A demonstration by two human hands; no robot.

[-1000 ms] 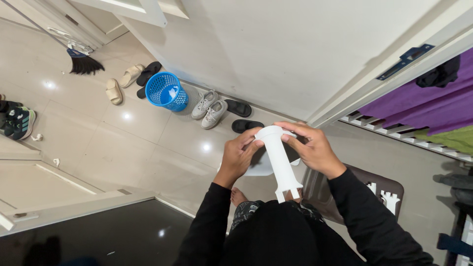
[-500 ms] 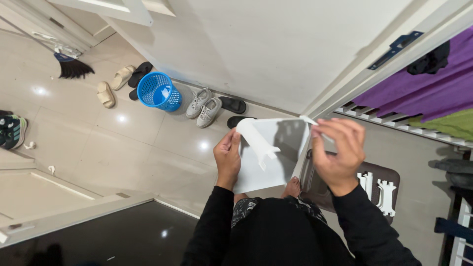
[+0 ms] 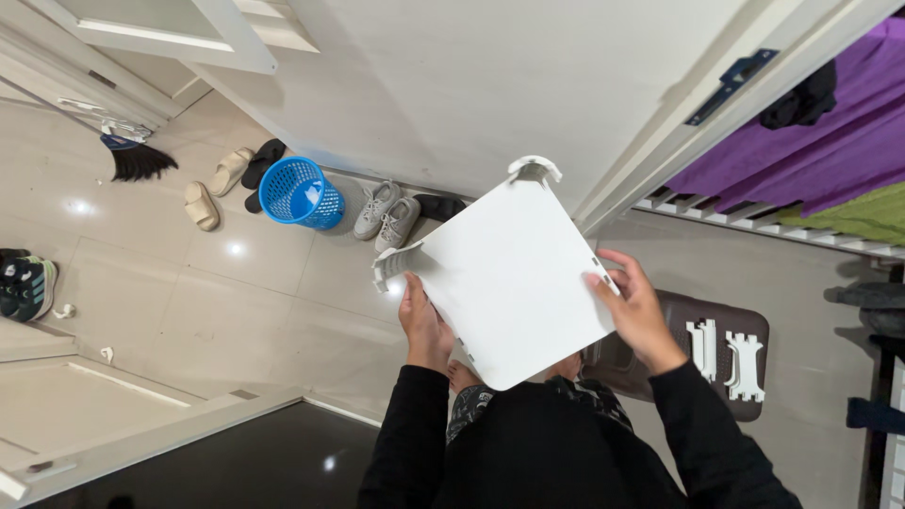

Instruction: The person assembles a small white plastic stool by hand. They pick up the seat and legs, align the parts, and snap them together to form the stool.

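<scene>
We hold a white square panel (image 3: pixel 514 283) in front of us with both hands, its flat face turned up toward the camera and one corner pointing away from us. Our left hand (image 3: pixel 426 330) grips the panel's lower left edge, fingers curled under it and the thumb lying along the rim. Our right hand (image 3: pixel 636 311) holds the right edge, thumb on the flat face near the corner and the fingers wrapped behind, so we cannot see them. Both hands are closed on the panel. At the far corner and at the left corner a short curved socket piece sticks out from the underside. Our black sleeves (image 3: pixel 405 443) run down to the bottom of the view.

Below the panel lies a pale tiled floor (image 3: pixel 236 311). A brown mat (image 3: pixel 754 339) sits just beside our right forearm, and two white plastic pieces (image 3: pixel 726 358) rest on it. Farther off, along a white wall (image 3: pixel 452 85), stand a blue basket (image 3: pixel 300 193), a pair of grey sneakers (image 3: pixel 388 215), beige slippers (image 3: pixel 215 187) and a broom (image 3: pixel 132 158). Purple cloth (image 3: pixel 811 151) and green cloth (image 3: pixel 863 215) hang at the right, well apart from the panel.
</scene>
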